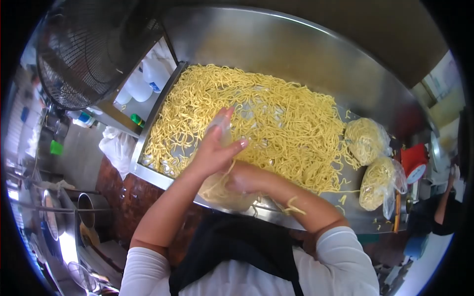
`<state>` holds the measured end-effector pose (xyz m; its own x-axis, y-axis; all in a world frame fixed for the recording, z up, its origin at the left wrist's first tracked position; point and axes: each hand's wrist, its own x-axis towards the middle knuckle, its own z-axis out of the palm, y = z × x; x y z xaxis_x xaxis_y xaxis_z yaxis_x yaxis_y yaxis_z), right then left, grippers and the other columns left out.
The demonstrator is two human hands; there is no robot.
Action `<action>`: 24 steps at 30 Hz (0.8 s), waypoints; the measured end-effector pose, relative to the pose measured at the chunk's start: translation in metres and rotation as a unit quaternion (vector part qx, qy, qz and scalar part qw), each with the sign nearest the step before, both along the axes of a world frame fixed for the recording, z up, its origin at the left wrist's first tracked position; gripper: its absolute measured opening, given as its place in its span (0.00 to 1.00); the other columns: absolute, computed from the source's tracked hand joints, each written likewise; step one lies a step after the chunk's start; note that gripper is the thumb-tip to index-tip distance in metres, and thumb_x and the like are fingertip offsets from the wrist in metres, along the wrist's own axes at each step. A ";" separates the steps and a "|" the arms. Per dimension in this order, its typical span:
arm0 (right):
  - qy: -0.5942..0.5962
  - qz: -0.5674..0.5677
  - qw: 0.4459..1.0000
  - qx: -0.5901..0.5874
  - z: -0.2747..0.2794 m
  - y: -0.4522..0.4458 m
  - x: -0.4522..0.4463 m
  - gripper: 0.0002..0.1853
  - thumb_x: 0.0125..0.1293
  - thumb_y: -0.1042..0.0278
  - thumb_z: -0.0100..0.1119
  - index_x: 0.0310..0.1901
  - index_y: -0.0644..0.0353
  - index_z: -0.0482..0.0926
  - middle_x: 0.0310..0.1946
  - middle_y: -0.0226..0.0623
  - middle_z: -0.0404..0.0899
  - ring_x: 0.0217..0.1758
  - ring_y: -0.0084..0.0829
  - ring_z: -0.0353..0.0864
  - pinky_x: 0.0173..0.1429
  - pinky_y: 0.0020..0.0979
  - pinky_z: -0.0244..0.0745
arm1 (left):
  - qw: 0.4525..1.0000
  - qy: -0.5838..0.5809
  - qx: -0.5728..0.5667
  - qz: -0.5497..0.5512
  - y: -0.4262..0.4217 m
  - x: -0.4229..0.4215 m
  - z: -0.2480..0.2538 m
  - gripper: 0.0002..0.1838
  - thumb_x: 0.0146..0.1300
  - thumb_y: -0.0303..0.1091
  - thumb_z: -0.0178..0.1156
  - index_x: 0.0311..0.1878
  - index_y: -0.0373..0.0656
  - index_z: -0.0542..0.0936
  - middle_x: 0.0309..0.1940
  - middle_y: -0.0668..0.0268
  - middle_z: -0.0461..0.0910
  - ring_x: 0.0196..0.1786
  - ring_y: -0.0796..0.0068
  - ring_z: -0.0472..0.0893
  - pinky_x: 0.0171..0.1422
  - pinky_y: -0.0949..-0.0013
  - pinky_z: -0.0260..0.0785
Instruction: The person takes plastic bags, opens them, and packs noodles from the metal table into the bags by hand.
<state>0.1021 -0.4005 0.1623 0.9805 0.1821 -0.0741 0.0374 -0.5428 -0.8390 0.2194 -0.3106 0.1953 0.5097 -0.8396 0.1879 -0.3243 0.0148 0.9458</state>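
Note:
Yellow noodles lie spread over a metal table. Near the front edge hangs a clear plastic bag with noodles in it. My left hand is above the bag, thumb and fingers apart, with a bit of clear plastic against the fingers. My right hand reaches across into the mouth of the bag, its fingers hidden by plastic and noodles. A few strands cling to my right forearm.
Two filled noodle bags sit at the right, beside a red scale. A fan, white jugs and a white plastic bag are at the left. Another person's arm shows far right.

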 end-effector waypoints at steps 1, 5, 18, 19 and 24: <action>0.014 -0.018 1.000 -0.011 0.001 -0.028 -0.009 0.18 0.57 0.72 0.60 0.51 0.61 0.79 0.46 0.47 0.81 0.49 0.40 0.80 0.56 0.37 0.73 | 1.000 -0.023 0.008 0.001 -0.008 0.000 -0.007 0.42 0.59 0.41 0.65 0.73 0.41 0.58 0.73 0.45 0.52 0.77 0.54 0.49 0.76 0.58 0.46; 0.137 -0.201 0.969 -0.043 -0.068 -0.187 -0.050 0.17 0.54 0.73 0.64 0.48 0.52 0.83 0.40 0.38 0.84 0.41 0.33 0.83 0.48 0.34 0.78 | 0.994 -0.075 0.075 -0.040 -0.024 -0.016 -0.023 0.39 0.57 0.45 0.67 0.70 0.41 0.65 0.73 0.45 0.53 0.77 0.55 0.51 0.77 0.60 0.46; -0.011 -0.269 0.961 0.056 -0.037 -0.092 -0.056 0.33 0.46 0.71 0.69 0.59 0.55 0.74 0.53 0.47 0.79 0.55 0.43 0.78 0.59 0.35 0.72 | 0.976 0.069 0.149 -0.141 -0.059 -0.030 -0.069 0.25 0.49 0.28 0.66 0.54 0.41 0.77 0.46 0.61 0.81 0.50 0.70 0.79 0.58 0.66 0.70; 0.000 -0.312 0.949 0.042 -0.051 -0.096 -0.058 0.30 0.50 0.72 0.68 0.58 0.55 0.75 0.48 0.44 0.82 0.51 0.39 0.81 0.56 0.33 0.74 | 0.963 0.184 0.143 -0.137 -0.050 -0.034 -0.048 0.22 0.49 0.22 0.65 0.51 0.42 0.79 0.42 0.66 0.81 0.47 0.77 0.77 0.58 0.70 0.69; -0.156 -0.579 0.737 0.311 -0.118 -0.170 -0.049 0.07 0.63 0.82 0.55 0.41 0.62 0.79 0.34 0.38 0.82 0.36 0.29 0.81 0.43 0.27 0.77 | 0.944 0.106 0.200 -0.239 -0.004 -0.027 0.008 0.14 0.51 0.22 0.64 0.44 0.41 0.82 0.41 0.66 0.81 0.47 0.77 0.78 0.56 0.72 0.69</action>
<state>0.0533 -0.5708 0.0445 0.4563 -0.8872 -0.0683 0.0937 0.1242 -0.9878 0.1928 -0.3148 0.2038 0.0444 -0.9655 -0.2567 -0.1741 -0.2606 0.9496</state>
